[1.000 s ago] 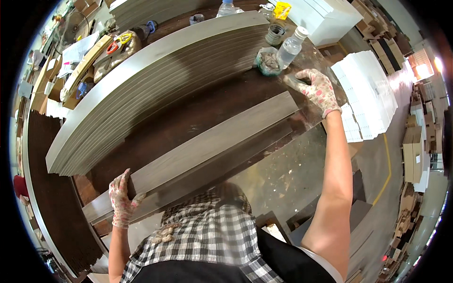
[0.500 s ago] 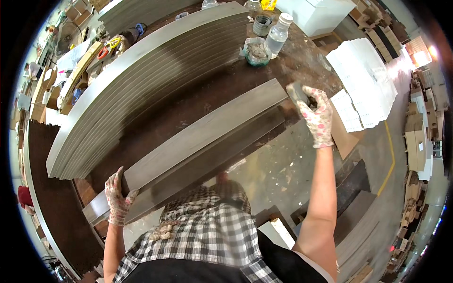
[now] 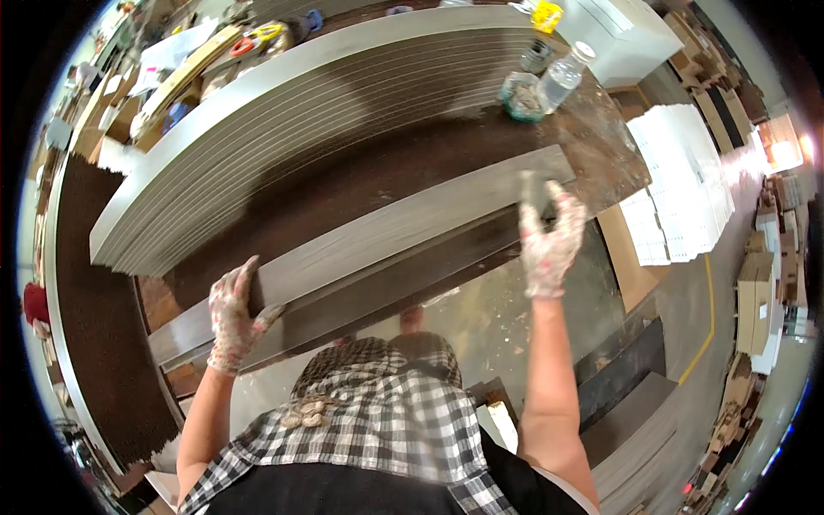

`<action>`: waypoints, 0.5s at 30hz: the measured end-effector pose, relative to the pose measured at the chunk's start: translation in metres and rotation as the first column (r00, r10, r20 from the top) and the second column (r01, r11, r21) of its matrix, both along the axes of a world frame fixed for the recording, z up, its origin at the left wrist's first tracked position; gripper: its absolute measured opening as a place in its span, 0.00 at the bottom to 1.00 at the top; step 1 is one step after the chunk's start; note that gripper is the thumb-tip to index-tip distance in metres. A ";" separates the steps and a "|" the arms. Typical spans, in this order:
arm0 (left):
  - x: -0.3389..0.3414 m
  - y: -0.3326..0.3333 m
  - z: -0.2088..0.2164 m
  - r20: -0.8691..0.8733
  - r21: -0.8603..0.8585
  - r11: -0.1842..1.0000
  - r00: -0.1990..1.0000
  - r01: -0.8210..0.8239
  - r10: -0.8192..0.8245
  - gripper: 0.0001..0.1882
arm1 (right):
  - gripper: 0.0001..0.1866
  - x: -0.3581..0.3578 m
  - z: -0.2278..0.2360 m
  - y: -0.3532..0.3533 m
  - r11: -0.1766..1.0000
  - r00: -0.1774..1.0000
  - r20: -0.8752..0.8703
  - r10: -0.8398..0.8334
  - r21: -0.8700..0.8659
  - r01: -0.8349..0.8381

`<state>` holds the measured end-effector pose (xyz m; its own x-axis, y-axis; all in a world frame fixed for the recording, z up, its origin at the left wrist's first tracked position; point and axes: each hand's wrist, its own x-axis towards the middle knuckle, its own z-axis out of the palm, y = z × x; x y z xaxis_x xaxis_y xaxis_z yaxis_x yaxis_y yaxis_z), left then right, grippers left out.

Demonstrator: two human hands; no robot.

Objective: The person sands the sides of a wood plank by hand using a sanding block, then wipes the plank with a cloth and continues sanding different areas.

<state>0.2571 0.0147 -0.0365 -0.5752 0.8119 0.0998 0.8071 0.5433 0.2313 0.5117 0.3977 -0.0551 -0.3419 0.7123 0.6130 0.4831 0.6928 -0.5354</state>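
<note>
A long grey plank [image 3: 412, 210] lies slanting across the work table in front of me, its far end to the right. My left hand [image 3: 234, 319], in a white glove with pink flowers, grips the plank near its left end, thumb on the near side and fingers over the far side. Similarly gloved, my right hand [image 3: 552, 249] holds a small grey block [image 3: 534, 190] against the plank's right end. Motion blurs that hand, and the block's exact kind cannot be made out. Along the plank's near side runs a darker board [image 3: 386, 279].
A tall stack of grey planks [image 3: 335, 56] stands behind. At the back right are a clear bottle [image 3: 565, 75], a tub of greyish stuff [image 3: 521, 96] and a dark jar [image 3: 536, 56]. White sheets [image 3: 682, 184] lie stacked at right. Scissors [image 3: 257, 39] lie among clutter back left.
My right hand has brought the block from just past the plank's right end back leftward onto it. My left hand stays on the plank's left part. The whole view has shifted a little.
</note>
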 end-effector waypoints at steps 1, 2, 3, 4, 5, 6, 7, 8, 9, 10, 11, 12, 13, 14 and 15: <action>0.001 0.007 0.004 0.021 -0.014 1.000 1.000 0.009 -0.009 0.46 | 0.21 0.004 -0.010 0.010 0.997 0.999 -0.016 -0.049 -0.060 0.048; 0.002 0.010 0.011 0.034 -0.035 0.999 0.999 0.003 -0.002 0.46 | 0.23 0.000 -0.010 0.002 0.997 0.997 0.019 -0.069 -0.024 0.069; 0.000 0.007 0.014 0.041 0.002 0.999 0.998 0.045 -0.045 0.44 | 0.24 -0.011 -0.012 -0.018 1.000 1.000 0.026 0.004 -0.014 -0.003; -0.002 0.001 0.015 0.053 0.036 0.996 0.995 0.086 -0.088 0.42 | 0.25 -0.022 -0.013 -0.047 0.997 0.996 0.040 0.076 -0.008 -0.076; -0.006 -0.006 0.022 0.051 0.090 0.984 0.986 0.154 -0.159 0.38 | 0.26 -0.035 -0.014 -0.081 0.986 0.988 0.019 0.151 -0.072 -0.150; -0.009 -0.015 0.025 0.028 0.138 0.979 0.987 0.153 -0.159 0.30 | 0.28 -0.043 -0.019 -0.109 0.974 0.972 0.073 0.225 0.009 -0.226; -0.015 -0.034 0.029 -0.001 0.139 0.988 0.997 0.073 -0.074 0.29 | 0.29 -0.053 -0.017 -0.142 0.943 0.943 0.036 0.332 -0.032 -0.331; -0.024 -0.051 0.027 -0.028 0.147 0.989 1.000 0.001 0.003 0.27 | 0.29 -0.063 -0.017 -0.174 0.925 0.926 0.016 0.378 -0.051 -0.376; -0.040 -0.078 0.024 -0.059 0.214 0.976 0.997 -0.043 0.056 0.22 | 0.29 -0.076 -0.015 -0.201 0.900 0.901 0.017 0.434 -0.054 -0.432; -0.056 -0.105 0.020 -0.113 0.236 0.969 0.988 -0.076 0.105 0.18 | 0.29 -0.086 -0.014 -0.223 0.871 0.872 0.016 0.489 -0.058 -0.487; -0.066 -0.130 0.016 -0.122 0.232 0.962 0.977 -0.142 0.174 0.16 | 0.29 -0.094 -0.010 -0.241 0.838 0.837 0.050 0.546 -0.058 -0.543; -0.075 -0.156 0.014 -0.135 0.224 0.952 0.961 -0.208 0.242 0.14 | 0.30 -0.102 -0.006 -0.259 0.800 0.796 0.078 0.601 -0.060 -0.598; -0.083 -0.179 0.011 -0.094 0.243 0.937 0.956 -0.249 0.278 0.12 | 0.30 -0.113 -0.003 -0.274 0.767 0.762 0.091 0.641 -0.034 -0.641; -0.089 -0.199 0.009 0.043 0.222 0.921 0.947 -0.320 0.318 0.12 | 0.29 -0.122 -0.005 -0.286 0.729 0.725 0.096 0.682 -0.010 -0.685; -0.096 -0.223 0.003 0.206 0.227 0.900 0.921 -0.373 0.330 0.12 | 0.29 -0.131 -0.006 -0.301 0.689 0.683 0.107 0.723 -0.026 -0.725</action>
